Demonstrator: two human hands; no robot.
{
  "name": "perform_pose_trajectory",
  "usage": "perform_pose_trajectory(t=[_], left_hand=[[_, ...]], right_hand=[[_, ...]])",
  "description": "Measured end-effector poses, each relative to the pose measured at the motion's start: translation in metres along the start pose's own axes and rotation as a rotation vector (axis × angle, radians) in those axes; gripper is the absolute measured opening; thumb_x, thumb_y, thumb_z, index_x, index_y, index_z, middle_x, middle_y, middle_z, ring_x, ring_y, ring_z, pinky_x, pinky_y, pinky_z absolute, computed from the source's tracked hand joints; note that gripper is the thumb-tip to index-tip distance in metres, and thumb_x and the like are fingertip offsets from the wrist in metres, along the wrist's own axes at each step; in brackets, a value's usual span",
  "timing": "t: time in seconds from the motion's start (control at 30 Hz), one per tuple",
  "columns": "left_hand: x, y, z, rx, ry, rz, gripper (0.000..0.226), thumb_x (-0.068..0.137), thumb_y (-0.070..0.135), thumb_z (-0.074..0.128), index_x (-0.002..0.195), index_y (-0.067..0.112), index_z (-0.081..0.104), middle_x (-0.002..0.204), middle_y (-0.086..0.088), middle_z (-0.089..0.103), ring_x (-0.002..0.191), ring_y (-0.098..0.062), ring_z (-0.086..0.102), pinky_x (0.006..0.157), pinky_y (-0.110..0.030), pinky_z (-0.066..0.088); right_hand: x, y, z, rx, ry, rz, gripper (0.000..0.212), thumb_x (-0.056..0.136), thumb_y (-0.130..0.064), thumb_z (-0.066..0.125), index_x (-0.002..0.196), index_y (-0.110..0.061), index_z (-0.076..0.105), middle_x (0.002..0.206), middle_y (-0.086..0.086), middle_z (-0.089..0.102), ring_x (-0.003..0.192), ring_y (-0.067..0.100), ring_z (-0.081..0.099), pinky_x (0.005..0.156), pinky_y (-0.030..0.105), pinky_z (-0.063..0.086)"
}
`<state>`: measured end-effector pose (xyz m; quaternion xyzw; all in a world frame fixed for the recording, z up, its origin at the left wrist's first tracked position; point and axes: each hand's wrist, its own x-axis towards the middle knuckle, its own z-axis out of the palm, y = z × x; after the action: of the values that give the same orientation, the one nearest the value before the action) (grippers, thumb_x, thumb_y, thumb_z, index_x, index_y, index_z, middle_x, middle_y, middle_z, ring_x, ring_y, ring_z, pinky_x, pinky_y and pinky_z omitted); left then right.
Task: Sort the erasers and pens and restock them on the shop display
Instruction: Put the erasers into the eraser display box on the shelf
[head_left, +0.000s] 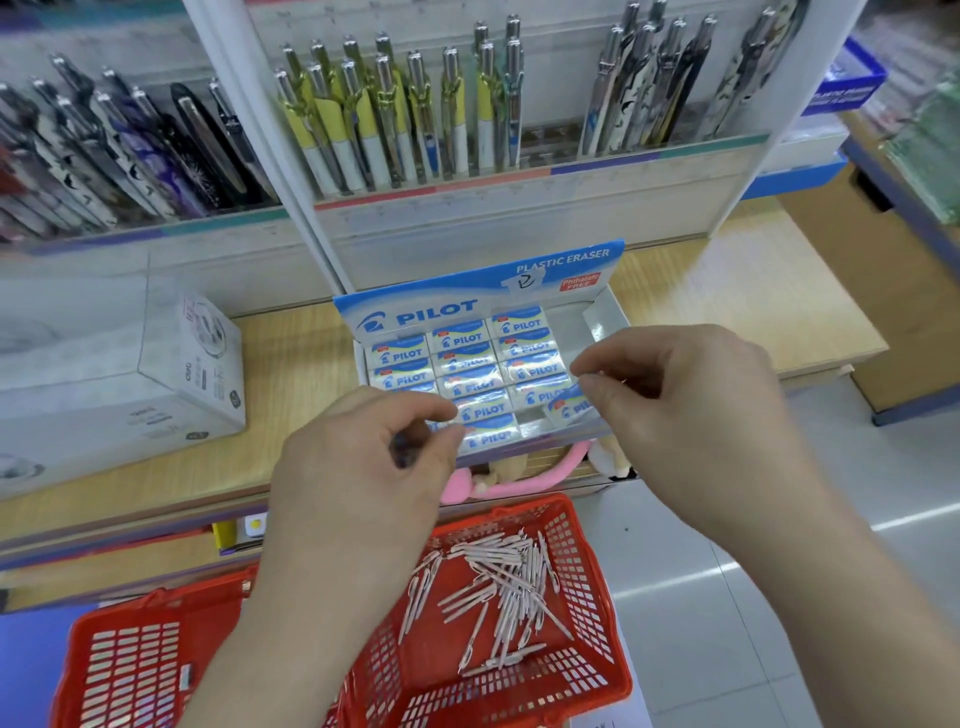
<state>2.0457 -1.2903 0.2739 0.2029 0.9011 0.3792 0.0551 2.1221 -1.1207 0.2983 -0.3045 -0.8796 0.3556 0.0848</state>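
A: What does the right hand hold?
B: Its grip pinches a small rectangular eraser in a glossy blue-and-white wrapper, tilted at the front right corner of the cardboard display box.
A: And the left hand?
B: Its fingers are curled at the box's front edge. Whether that grip holds anything, I cannot tell.
A: Beyond the grip?
B: Rows of wrapped erasers fill the box on the pale wooden desk. Below both hands, a red plastic lattice basket holds slim pale pens.

Pilot erasers rowed in display box, one eraser tilted front-right; white pens heaped in red basket.
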Motion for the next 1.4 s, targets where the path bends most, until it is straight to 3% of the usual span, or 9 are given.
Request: perform_pose_trajectory(t=[0.3,0.57,0.63,0.73,0.83,0.9,1.07,1.17,1.4], left_hand=[[0.002,0.002,0.002,0.094,-0.019,0.009,0.006,0.074,0.031,0.074,0.080,0.032,0.074,0.070,0.023,0.060,0.079,0.014,0.049,0.072,0.003,0.030],[0.001,0.010,-0.009,-0.010,-0.109,-0.055,0.025,0.081,0.017,0.059,0.090,0.038,0.069,0.071,0.022,0.064,0.056,0.008,0.051,0.058,-0.002,0.035],[0.000,0.015,-0.016,-0.231,-0.165,-0.123,0.040,0.081,0.001,0.051,0.092,0.036,0.067,0.082,0.018,0.066,0.047,-0.002,0.045,0.049,-0.008,0.035],[-0.002,0.026,-0.019,-0.950,-0.228,-0.255,0.059,0.054,-0.018,0.042,0.080,0.027,0.069,0.080,0.001,0.064,0.061,-0.007,0.047,0.052,-0.020,0.041],[-0.004,0.034,-0.006,-1.310,-0.262,-0.266,0.065,0.041,-0.016,0.035,0.079,0.023,0.070,0.077,-0.004,0.059,0.066,-0.010,0.053,0.057,-0.022,0.049],[-0.005,0.040,0.002,-1.339,-0.286,-0.266,0.060,0.051,-0.018,0.042,0.084,0.022,0.072,0.080,-0.004,0.058,0.071,-0.010,0.057,0.062,-0.022,0.052],[-0.009,0.051,0.008,-1.261,-0.303,-0.233,0.042,0.072,-0.011,0.052,0.097,0.017,0.072,0.097,-0.004,0.070,0.097,-0.014,0.067,0.073,-0.021,0.053],[-0.010,0.054,0.012,-1.188,-0.254,-0.239,0.034,0.084,-0.010,0.050,0.100,0.011,0.071,0.096,-0.007,0.073,0.096,-0.018,0.069,0.076,-0.024,0.055],[-0.009,0.056,0.012,-1.063,-0.191,-0.250,0.026,0.070,0.014,0.062,0.093,0.013,0.074,0.090,-0.008,0.075,0.082,-0.020,0.072,0.072,-0.025,0.057]], right_hand=[[0.007,-0.016,0.004,-0.293,-0.094,-0.012,0.005,0.080,-0.022,0.065,0.076,-0.024,0.068,0.083,-0.004,0.069,0.084,0.021,0.061,0.070,0.031,0.047],[0.013,-0.008,0.006,-0.191,-0.106,0.008,0.009,0.081,-0.018,0.064,0.075,-0.024,0.065,0.075,-0.010,0.065,0.078,0.015,0.061,0.068,0.030,0.048],[0.007,-0.005,0.005,-0.139,-0.049,-0.032,0.010,0.082,-0.017,0.061,0.079,-0.026,0.064,0.075,-0.013,0.065,0.077,0.009,0.061,0.069,0.029,0.048],[-0.010,-0.008,-0.002,0.132,-0.016,-0.006,0.010,0.083,-0.018,0.061,0.077,-0.024,0.065,0.071,-0.010,0.068,0.070,0.003,0.062,0.060,0.016,0.045],[-0.028,-0.017,-0.007,0.745,-0.299,0.232,0.012,0.081,-0.027,0.069,0.076,-0.016,0.068,0.070,0.005,0.071,0.060,0.012,0.064,0.052,0.022,0.048],[-0.036,-0.017,-0.004,0.934,-0.400,0.290,0.019,0.074,-0.032,0.075,0.078,-0.015,0.067,0.069,0.010,0.070,0.058,0.016,0.064,0.051,0.025,0.049],[-0.039,-0.013,-0.003,0.977,-0.310,0.248,0.034,0.058,-0.021,0.079,0.087,-0.011,0.065,0.071,0.018,0.069,0.058,0.020,0.066,0.056,0.026,0.054],[-0.039,-0.011,-0.005,0.958,-0.276,0.193,0.027,0.059,-0.017,0.075,0.085,-0.012,0.069,0.070,0.018,0.069,0.057,0.021,0.066,0.056,0.024,0.053],[-0.040,-0.004,-0.011,0.931,-0.221,0.212,0.021,0.067,-0.023,0.071,0.082,-0.008,0.072,0.060,0.005,0.065,0.048,0.014,0.058,0.047,0.018,0.046]])
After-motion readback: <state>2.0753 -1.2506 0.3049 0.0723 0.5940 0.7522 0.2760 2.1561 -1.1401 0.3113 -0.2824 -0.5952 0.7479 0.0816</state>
